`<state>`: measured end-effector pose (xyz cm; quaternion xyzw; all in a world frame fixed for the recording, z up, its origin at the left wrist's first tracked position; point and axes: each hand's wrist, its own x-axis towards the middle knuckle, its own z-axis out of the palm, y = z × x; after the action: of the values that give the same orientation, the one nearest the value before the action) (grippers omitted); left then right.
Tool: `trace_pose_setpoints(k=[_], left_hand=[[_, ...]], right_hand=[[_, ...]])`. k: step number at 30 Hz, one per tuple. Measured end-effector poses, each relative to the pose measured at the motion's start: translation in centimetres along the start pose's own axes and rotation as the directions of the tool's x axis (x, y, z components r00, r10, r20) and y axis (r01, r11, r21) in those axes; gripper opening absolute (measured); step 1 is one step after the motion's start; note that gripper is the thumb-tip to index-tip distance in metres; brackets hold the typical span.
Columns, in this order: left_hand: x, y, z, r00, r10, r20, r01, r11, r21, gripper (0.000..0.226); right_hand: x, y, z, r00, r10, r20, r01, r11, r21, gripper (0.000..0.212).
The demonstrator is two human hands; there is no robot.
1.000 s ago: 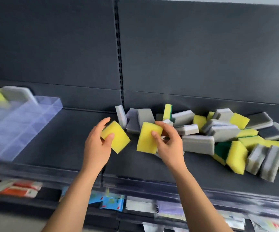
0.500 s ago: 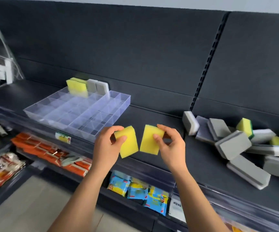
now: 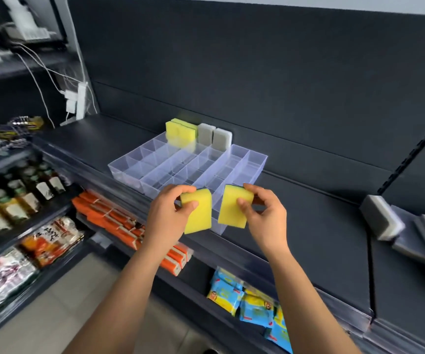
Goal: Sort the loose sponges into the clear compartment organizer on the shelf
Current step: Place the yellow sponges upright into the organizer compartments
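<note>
Where organizer's (image 3: 126, 172) far row runs, yellow sponges (image 3: 180, 130) beside grey sponges (image 3: 204, 134).

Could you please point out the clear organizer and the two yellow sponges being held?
clear organizer (image 3: 126, 175): head view, near-left outer wall.
left sponge (image 3: 200, 218): head view, lower yellow face.
right sponge (image 3: 230, 215): head view, lower yellow face.

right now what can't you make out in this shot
All in the head view:
- Loose sponge pile: cut off by the right edge and blurred, so the count is unknown.
- Organizer: its near corner is hidden behind the yellow sponge in the left hand and the second yellow sponge in the right hand.
- Stored yellow sponges: blur hides how many there are.
- Bottle labels: blurred and unreadable.
</note>
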<state>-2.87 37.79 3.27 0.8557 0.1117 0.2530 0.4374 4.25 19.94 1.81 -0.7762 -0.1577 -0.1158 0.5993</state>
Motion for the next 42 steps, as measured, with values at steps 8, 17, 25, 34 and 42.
trace_pose_setpoints(k=[8,17,25,34,42], left_hand=[[8.2,-4.0,-2.6,1.0,-0.016,-0.022,0.017,1.0,0.014,0.022],[17.6,-7.8,-4.6,1.0,-0.023,0.018,0.022,1.0,0.011,0.025],[24.2,-10.9,-5.7,0.999,-0.026,0.026,0.027,1.0,-0.009,0.024],[31.5,-14.7,-6.5,0.993,0.019,0.12,-0.015,0.999,-0.033,0.025],[35.9,-16.8,-6.6,0.977,0.088,0.192,-0.071,0.993,-0.093,0.026]], right_hand=[[7.1,0.2,7.8,0.999,-0.023,0.034,0.023,1.0,0.012,0.027],[15.1,0.6,14.8,0.999,-0.013,0.053,0.015,1.0,-0.025,0.028],[20.9,1.4,19.7,1.0,-0.006,0.026,0.009,0.991,-0.133,0.029],[25.0,2.3,25.0,0.999,-0.005,-0.045,-0.009,0.954,-0.3,0.028],[25.4,4.1,27.7,0.998,0.067,-0.011,-0.063,0.846,-0.53,0.029]])
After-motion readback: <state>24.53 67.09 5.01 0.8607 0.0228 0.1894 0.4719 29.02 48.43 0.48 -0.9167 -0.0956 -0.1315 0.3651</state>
